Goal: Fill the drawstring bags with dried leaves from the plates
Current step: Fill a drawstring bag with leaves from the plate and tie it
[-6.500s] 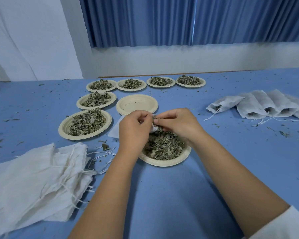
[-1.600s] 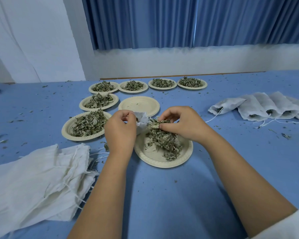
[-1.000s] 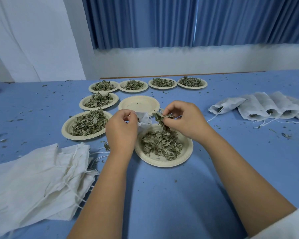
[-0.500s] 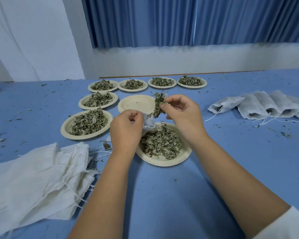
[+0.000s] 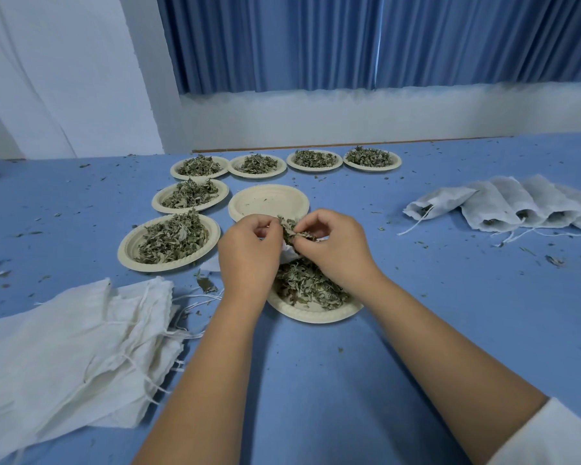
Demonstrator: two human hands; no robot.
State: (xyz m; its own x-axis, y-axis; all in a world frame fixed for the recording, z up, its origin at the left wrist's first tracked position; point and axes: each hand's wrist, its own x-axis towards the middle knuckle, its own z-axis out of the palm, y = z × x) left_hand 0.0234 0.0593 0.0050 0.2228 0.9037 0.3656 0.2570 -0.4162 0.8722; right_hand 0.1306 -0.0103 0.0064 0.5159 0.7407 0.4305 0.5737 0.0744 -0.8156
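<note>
The drawstring bag (image 5: 288, 252) is held over the near plate (image 5: 316, 316), its mouth pinched by the fingers of the left hand (image 5: 249, 253). A tuft of dried leaves (image 5: 292, 229), raised high half a second ago, is now brought down to that mouth, grasped in the fingers of the right hand (image 5: 337, 251). Another load is judged about to go in. Much is left on the plate. Filled bags (image 5: 503, 206) lie at the right of the bench (image 5: 316, 380).
</note>
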